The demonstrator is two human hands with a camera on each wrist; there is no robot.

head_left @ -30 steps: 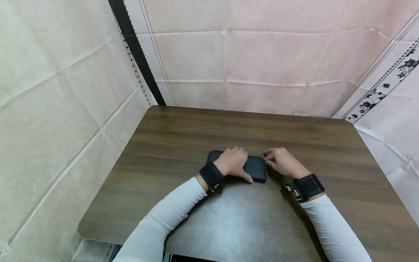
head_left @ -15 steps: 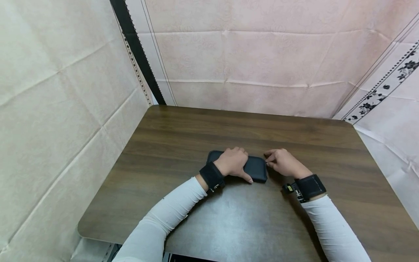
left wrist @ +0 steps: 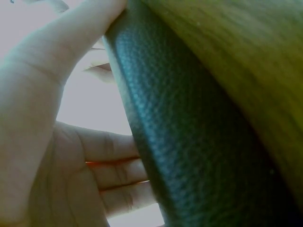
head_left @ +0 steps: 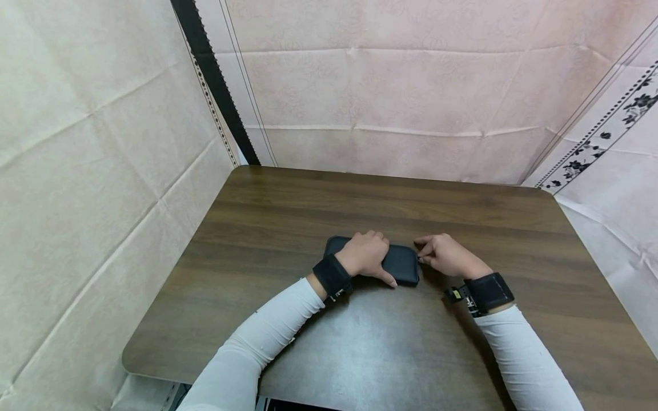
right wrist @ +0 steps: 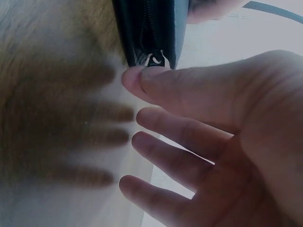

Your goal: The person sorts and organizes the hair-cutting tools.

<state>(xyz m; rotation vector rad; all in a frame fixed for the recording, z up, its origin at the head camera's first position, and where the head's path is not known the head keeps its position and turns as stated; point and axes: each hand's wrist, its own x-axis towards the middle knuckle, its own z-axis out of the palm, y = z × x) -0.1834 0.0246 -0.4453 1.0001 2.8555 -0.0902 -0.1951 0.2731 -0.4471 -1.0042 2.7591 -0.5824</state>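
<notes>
A dark, rounded-corner zippered case (head_left: pixel 402 266) with a pebbled leather-like surface (left wrist: pixel 175 118) lies on the wooden table. Across its middle, my left hand (head_left: pixel 366 254) holds it, thumb along the near side and fingers over the far side. At the case's right end is my right hand (head_left: pixel 447 255). Its thumb and forefinger pinch the zipper pull (right wrist: pixel 155 60), seen in the right wrist view, while the other fingers extend loosely below. The zipper (right wrist: pixel 149 26) runs along the narrow edge of the case. My fingertips hide part of the pull.
The brown wood-grain table (head_left: pixel 288 200) has rounded corners. Pale creased cloth (head_left: pixel 411 91) hangs behind it and at both sides. Each wrist wears a black strap (head_left: pixel 333 276) with a small camera.
My right hand has shifted very slightly right and toward me, still at the case's right end. The left hand and the case stay in place.
</notes>
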